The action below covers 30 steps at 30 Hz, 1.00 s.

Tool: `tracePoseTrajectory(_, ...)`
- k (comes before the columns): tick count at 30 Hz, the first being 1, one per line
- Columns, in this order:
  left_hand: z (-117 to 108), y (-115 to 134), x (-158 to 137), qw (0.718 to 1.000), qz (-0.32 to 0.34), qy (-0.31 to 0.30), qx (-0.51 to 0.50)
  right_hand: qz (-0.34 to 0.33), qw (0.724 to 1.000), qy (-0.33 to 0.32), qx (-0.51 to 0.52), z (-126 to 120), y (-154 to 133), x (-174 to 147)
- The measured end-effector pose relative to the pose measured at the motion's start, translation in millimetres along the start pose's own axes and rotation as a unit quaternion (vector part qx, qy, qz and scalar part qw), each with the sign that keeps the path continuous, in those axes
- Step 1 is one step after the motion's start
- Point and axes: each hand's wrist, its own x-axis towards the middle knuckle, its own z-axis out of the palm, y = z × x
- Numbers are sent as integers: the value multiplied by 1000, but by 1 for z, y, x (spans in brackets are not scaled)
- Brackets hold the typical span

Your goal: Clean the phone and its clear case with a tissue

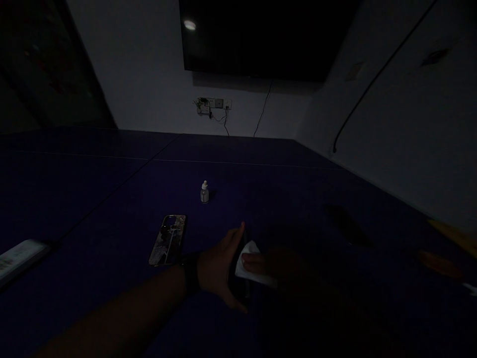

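Note:
My left hand (215, 268), with a dark band (191, 273) at the wrist, grips a dark phone (233, 282) by its edges, thumb and fingers on opposite ends. A white wipe (249, 248) lies against the phone's face. Fingers of my right hand (274, 263) press on that wipe; much of this hand is lost in shadow. To the left rests a phone case (169, 241) with a patterned back and a camera cutout. A small dropper bottle (204, 194) with a white cap stands upright beyond the hands.
A dark flat slab (348, 226) lies at the right on the blue surface (238, 186). Near the right edge are a dim orange item (439, 263) and a yellow strip (452, 237). At far left sits a pale long block (22, 256). Wall sockets (219, 103) hold plugs below a screen (257, 40).

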Motion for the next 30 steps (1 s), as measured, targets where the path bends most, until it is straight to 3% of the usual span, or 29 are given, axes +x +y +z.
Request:
tracePoseTrajectory(2, 0, 1, 0, 1000, -5, 0, 2, 10, 1000, 5, -25, 2, 0, -1)
tracePoseTrajectory(7, 0, -3, 1, 1000, 16, 3, -10, -72, 994, -72, 39, 6, -3, -2)
tracePoseTrajectory(9, 0, -3, 1, 1000, 16, 3, -9, -37, 997, -51, 33, 6, -3, 1)
tracePoseTrajectory(13, 0, 1, 1, 1000, -1, 3, -4, 65, 996, 53, 12, 8, 1, 8)
tracePoseTrajectory(19, 1, 1, -1, 1000, 2, -1, 11, -3, 998, 6, 60, 5, 5, 7)
tracePoseTrajectory(26, 2, -4, 1, 997, 73, 5, 1, 154, 980, 109, 70, 8, 14, 34)
tracePoseTrajectory(30, 2, -2, 0, 998, 64, 8, -20, 173, 970, 145, 87, 14, 15, 35)
